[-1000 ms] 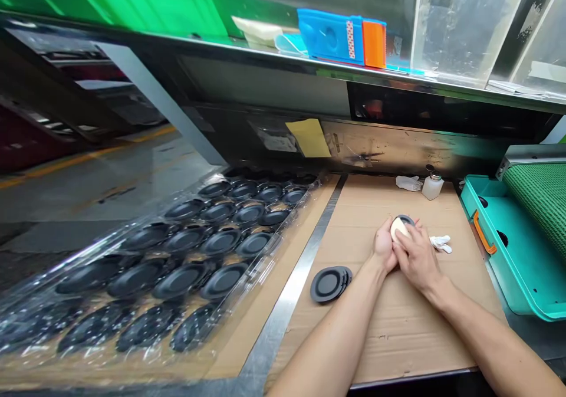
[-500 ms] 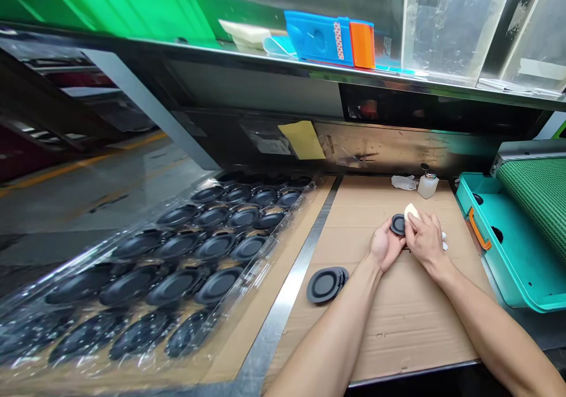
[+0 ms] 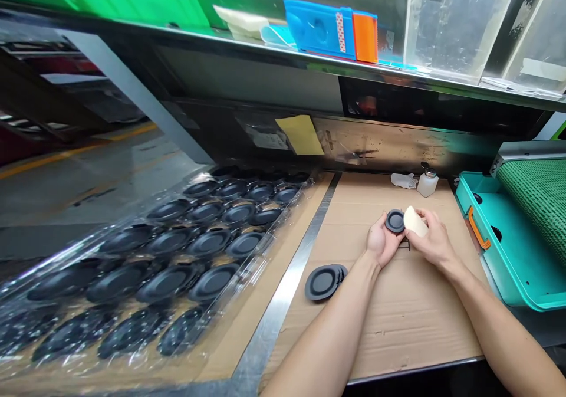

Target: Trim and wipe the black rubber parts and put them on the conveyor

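My left hand [image 3: 380,241] cups a round black rubber disc [image 3: 394,221] at its fingertips, with the disc's dark face showing. My right hand [image 3: 435,242] holds a cream foam sponge [image 3: 415,221] against the disc's right edge. Both hands are above a brown cardboard sheet [image 3: 398,320]. Left of them, a small stack of matching black discs [image 3: 322,283] lies on the cardboard, apart from my hands.
A clear plastic tray [image 3: 177,249] holds several black discs on the left. At the back stand a white pump bottle [image 3: 428,183] and a white cloth [image 3: 403,180]. A teal tray [image 3: 504,232] sits on the right, and a metal strip [image 3: 283,291] edges the cardboard.
The sponge no longer covers the disc and now sits at its right edge. The left hand has turned the disc's face up into view. The view has shifted slightly.
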The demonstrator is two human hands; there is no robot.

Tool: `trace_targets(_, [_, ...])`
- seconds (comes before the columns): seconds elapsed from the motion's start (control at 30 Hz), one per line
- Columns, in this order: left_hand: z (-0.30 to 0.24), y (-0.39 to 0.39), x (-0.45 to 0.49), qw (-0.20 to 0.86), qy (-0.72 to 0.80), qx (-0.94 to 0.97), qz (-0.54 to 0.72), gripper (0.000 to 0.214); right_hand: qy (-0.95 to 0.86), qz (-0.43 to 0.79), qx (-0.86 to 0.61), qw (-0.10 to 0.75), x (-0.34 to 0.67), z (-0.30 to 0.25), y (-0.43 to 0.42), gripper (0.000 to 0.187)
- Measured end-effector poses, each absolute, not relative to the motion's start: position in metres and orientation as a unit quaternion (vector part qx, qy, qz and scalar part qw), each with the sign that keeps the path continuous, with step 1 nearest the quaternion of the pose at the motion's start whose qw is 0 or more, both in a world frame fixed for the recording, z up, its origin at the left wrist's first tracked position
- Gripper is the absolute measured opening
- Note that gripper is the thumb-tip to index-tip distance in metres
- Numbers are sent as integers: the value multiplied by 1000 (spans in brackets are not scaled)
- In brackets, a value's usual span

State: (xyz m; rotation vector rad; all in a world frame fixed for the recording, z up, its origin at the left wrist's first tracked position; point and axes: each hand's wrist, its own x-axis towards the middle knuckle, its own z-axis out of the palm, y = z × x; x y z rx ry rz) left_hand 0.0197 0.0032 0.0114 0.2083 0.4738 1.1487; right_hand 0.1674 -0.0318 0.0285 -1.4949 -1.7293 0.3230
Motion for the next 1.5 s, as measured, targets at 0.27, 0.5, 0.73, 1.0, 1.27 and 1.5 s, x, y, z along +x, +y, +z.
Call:
trace_targets(0.27, [9, -3, 24, 819, 208, 144, 514, 37, -704, 178, -589, 353, 164, 34, -38, 28])
trace_targets(0.5, [7, -9, 32, 816, 210, 184, 507, 38, -660, 251, -569, 420, 157, 27, -31, 32])
trace_targets(0.73, [3, -8, 31, 804, 235, 183, 514, 36, -714, 208, -603, 289, 167, 39, -37, 22])
trace_targets(1.0, [7, -10, 31, 809, 248, 132, 517, 34, -724, 34, -637, 262, 147, 29, -34, 20])
trace_targets(1.27, [3, -7, 34, 799, 257, 115, 532, 32, -692, -3, -678, 247, 141, 25, -29, 24])
trace_targets(1.5, [6, -10, 35, 805, 258, 144, 514, 37, -655, -41, -711, 252, 140, 24, -21, 28])
